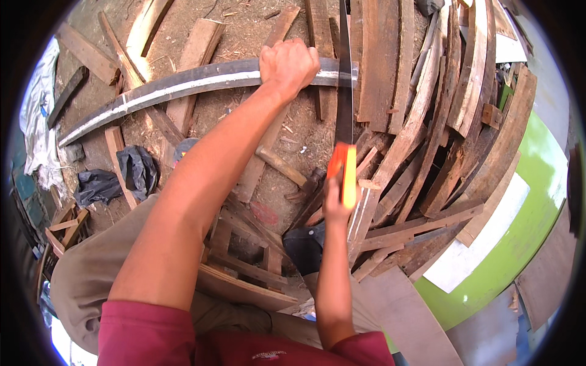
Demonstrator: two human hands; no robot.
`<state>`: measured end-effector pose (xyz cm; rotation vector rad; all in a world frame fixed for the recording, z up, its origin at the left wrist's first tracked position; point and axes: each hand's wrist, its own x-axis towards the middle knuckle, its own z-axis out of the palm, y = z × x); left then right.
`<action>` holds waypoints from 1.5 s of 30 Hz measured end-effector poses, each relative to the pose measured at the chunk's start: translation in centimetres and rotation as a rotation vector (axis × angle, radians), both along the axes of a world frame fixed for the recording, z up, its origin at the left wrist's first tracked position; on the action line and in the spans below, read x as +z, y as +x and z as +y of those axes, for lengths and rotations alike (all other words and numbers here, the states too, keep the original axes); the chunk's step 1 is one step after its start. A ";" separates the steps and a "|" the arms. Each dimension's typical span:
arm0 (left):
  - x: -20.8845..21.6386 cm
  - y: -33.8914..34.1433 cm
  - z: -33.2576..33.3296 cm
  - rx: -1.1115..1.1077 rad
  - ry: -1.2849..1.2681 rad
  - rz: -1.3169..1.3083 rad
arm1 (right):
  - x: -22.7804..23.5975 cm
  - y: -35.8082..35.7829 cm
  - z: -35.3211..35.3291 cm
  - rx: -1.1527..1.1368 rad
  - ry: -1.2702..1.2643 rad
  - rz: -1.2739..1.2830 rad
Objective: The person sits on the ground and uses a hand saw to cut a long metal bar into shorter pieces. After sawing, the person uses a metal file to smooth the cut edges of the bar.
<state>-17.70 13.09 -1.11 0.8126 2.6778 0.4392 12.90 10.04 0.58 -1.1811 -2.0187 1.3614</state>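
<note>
While the white-striped dark plank (177, 89) is gripped by the left hand (289, 64), the handsaw (345, 116) is held by the right hand (336, 204). The left hand is closed, fingers curled over the plank's far edge, well right of its middle; the underside of the grip is hidden. The right hand is closed around the orange-and-yellow handle (349, 177), slightly blurred, so exact finger placement cannot be told.

The plank is laid crosswise, lower at its left end in view, over loose timber pieces (195, 49) on the littered ground (247, 30). The saw blade is pointed away from the body and is seen crossing the plank near its right end, a short stub being visible past it; whether the teeth are in the wood cannot be made out.

Below the plank, between the forearms, a wooden-handled hammer (282, 166) is seen. To the right, rough boards (421, 110) are heaped, with a green panel (519, 244) beyond, partly covered by a white sheet (479, 232). At left, black plastic (138, 171) is crumpled near the knee, and whitish sacking (39, 116) is bunched farther out.
</note>
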 end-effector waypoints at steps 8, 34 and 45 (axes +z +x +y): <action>-0.6 -0.3 1.1 0.000 0.082 0.053 | 0.2 -3.1 1.9 -0.021 -0.050 0.025; -0.1 -1.8 1.3 -0.019 0.020 0.064 | -0.3 -6.8 3.6 0.095 0.190 0.055; -1.3 -2.6 1.4 0.018 0.003 0.099 | 0.4 1.3 -0.9 0.044 0.016 0.126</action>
